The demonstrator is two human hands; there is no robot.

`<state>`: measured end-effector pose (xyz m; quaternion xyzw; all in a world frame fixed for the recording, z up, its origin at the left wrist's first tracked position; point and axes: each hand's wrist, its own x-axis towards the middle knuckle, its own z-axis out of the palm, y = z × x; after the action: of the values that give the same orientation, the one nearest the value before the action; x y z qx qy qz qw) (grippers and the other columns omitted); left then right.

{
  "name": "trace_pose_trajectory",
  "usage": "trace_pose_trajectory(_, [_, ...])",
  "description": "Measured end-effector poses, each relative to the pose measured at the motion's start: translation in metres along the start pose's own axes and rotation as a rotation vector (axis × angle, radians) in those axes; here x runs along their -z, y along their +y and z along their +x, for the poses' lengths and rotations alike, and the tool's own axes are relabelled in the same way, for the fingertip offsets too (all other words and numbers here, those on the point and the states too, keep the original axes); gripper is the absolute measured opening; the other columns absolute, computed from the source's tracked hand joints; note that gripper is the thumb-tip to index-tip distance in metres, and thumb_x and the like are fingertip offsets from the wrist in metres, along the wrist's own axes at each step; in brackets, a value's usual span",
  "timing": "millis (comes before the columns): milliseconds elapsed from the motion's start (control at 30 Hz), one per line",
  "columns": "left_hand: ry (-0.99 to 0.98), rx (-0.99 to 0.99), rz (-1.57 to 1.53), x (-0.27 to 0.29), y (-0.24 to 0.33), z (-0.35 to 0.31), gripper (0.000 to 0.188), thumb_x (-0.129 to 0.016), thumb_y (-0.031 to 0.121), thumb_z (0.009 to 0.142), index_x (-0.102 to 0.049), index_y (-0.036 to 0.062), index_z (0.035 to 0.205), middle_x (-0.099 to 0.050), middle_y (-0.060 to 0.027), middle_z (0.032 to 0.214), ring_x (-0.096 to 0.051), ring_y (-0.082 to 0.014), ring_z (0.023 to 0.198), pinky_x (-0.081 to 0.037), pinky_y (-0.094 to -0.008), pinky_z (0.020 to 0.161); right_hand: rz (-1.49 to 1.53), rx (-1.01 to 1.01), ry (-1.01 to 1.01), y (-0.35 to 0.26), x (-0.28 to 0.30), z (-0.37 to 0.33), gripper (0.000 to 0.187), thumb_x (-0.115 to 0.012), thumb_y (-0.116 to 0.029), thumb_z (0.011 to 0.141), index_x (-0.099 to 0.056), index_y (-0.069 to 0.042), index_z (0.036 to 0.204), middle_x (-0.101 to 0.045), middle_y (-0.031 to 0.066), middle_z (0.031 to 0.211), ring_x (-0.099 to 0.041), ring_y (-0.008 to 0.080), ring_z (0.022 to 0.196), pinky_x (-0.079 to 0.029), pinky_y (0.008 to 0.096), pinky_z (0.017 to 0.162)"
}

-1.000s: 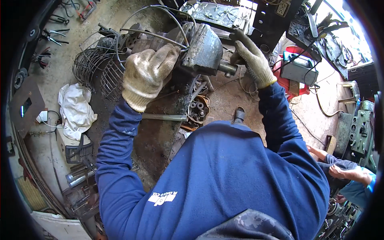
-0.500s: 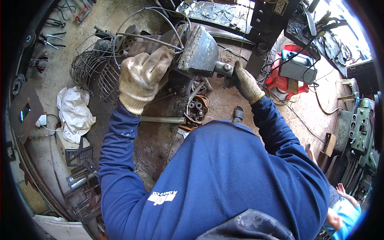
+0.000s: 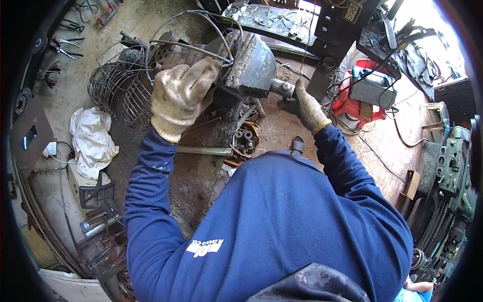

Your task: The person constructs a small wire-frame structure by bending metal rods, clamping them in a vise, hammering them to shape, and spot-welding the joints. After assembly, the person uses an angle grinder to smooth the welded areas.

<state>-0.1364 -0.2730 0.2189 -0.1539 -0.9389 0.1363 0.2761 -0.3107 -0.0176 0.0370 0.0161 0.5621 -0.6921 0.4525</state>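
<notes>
A heavy grey bench vise (image 3: 251, 65) stands ahead of me. Bent metal rods form an open round wire frame (image 3: 204, 16), its lower part meeting the left side of the vise jaws. My left hand (image 3: 181, 98), in a worn knit glove, is closed on this frame close to the jaws; its fingertips are partly hidden. On the vise's right, the screw head (image 3: 283, 87) sticks out toward me. My gloved right hand (image 3: 311, 108) is wrapped at the vise handle beside that head, thumb pointing up; the handle itself is mostly hidden by the hand.
Wire baskets (image 3: 133, 98) lie left of the vise, near a white cloth (image 3: 93, 141). Below the vise is a container of metal rings (image 3: 246, 138). A red stool (image 3: 354, 103) carrying a grey machine stands right, with cables on the floor. Green machinery (image 3: 453, 161) and a co-worker's arm (image 3: 420, 287) are farther right.
My right hand has shifted slightly down at the vise handle. The left hand stays at the wire frame. At the lower right, the co-worker has moved lower, mostly out of view.
</notes>
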Motion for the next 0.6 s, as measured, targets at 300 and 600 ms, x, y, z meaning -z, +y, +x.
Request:
trace_pose_trajectory(300, [-0.005,0.04,-0.039,-0.006,-0.002,-0.003,0.069,-0.085,0.014,0.059,-0.06,0.0163,0.123,-0.068,-0.0026,0.124,-0.067,-0.0265,0.088,-0.053,-0.0431,0.072,0.138,0.499,-0.155,-0.006,-0.005,0.025,0.043,-0.059,-0.03,0.106,-0.059,-0.001,0.138,-0.063,0.0128,0.127,-0.062,0.0211,0.116,-0.052,0.038,0.099])
trace_pose_trajectory(600, [0.014,0.081,-0.171,-0.007,-0.001,-0.003,0.08,-0.088,0.014,0.057,-0.057,0.016,0.131,-0.069,-0.0069,0.122,-0.068,-0.0317,0.094,-0.054,-0.045,0.08,0.003,0.917,-0.278,-0.066,-0.049,-0.024,0.037,-0.059,-0.016,0.103,-0.058,0.0,0.137,-0.065,0.0092,0.125,-0.06,0.0157,0.116,-0.046,0.0331,0.104])
